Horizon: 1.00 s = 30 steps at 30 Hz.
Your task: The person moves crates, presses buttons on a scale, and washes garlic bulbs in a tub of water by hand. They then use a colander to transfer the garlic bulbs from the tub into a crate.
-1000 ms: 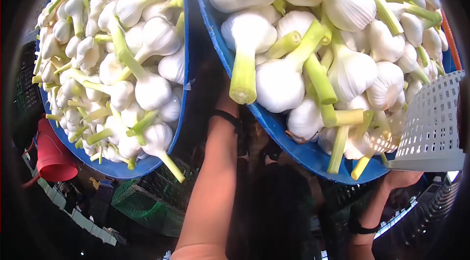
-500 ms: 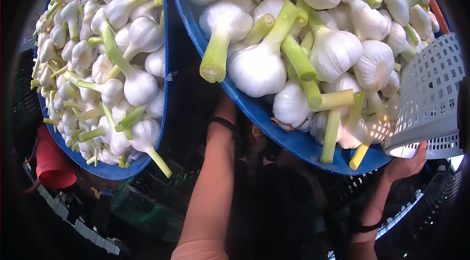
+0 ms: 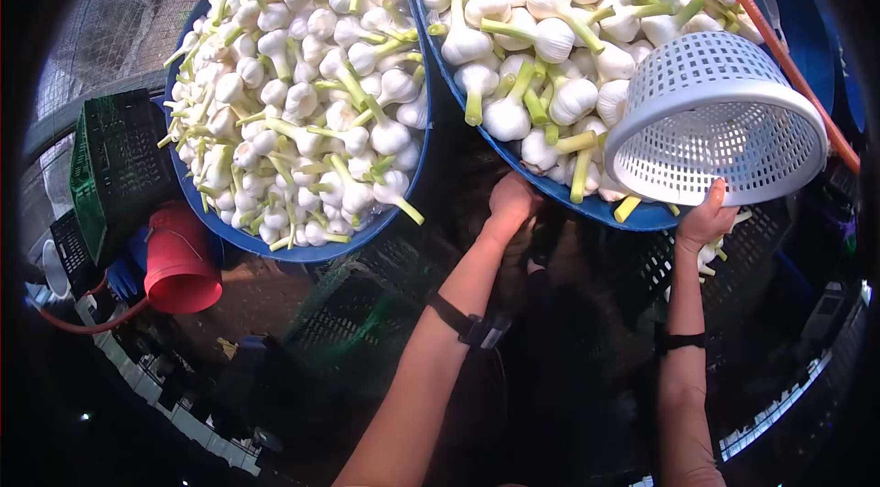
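Observation:
My right hand (image 3: 704, 221) grips the near rim of a white perforated plastic basket (image 3: 720, 70). The basket is tipped on its side over the right part of a blue tub, its mouth facing me and no garlic visible inside. Garlic bulbs with cut green stems (image 3: 550, 38) fill that blue tub (image 3: 513, 160). Just below the tub's near rim is my left hand (image 3: 513, 198), close against the outside; its fingers are mostly hidden in shadow, so its grip does not show.
A second blue tub (image 3: 316, 254) heaped with garlic stands at the left. Beside it are a red bucket (image 3: 183, 258) and a green crate (image 3: 115, 166). An orange pipe (image 3: 807, 88) slants past the basket. A dark crate (image 3: 752, 240) with some garlic sits below my right hand.
The view has pulled back and shifted, so both tubs show more fully. The basket has turned its mouth towards me, still in my right hand. My left hand has come into view.

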Each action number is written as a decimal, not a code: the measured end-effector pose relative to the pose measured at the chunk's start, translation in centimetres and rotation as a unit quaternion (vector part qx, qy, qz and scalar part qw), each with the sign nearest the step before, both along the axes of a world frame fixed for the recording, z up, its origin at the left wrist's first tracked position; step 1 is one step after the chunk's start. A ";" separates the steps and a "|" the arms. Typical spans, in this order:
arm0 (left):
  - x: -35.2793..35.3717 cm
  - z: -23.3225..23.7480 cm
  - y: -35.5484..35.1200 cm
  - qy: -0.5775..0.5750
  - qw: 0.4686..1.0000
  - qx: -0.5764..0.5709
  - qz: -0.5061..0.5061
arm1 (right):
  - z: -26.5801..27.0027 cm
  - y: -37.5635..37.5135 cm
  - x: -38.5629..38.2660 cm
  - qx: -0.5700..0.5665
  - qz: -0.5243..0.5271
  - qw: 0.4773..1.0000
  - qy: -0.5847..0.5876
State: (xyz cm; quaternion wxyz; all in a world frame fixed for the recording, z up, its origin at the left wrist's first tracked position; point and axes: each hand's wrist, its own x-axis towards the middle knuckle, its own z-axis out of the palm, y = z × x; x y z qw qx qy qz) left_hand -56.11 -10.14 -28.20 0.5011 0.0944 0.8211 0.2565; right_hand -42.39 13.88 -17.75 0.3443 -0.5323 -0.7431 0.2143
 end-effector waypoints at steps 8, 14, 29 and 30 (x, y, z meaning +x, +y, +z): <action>-10.0 21.1 -8.9 0.369 0.928 0.047 0.014 | 0.2 0.0 -0.4 0.021 -0.031 0.994 -0.105; -9.9 21.9 -10.2 0.363 0.930 0.005 -0.057 | 1.2 -0.1 -0.7 -0.014 -0.015 0.998 -0.055; -1.1 17.0 9.5 -0.124 0.903 0.175 0.372 | 6.1 1.5 13.7 -0.221 -0.135 0.963 -0.070; -1.1 17.3 10.2 -0.182 0.879 0.160 0.410 | 3.7 2.3 16.8 -0.254 -0.179 0.941 -0.133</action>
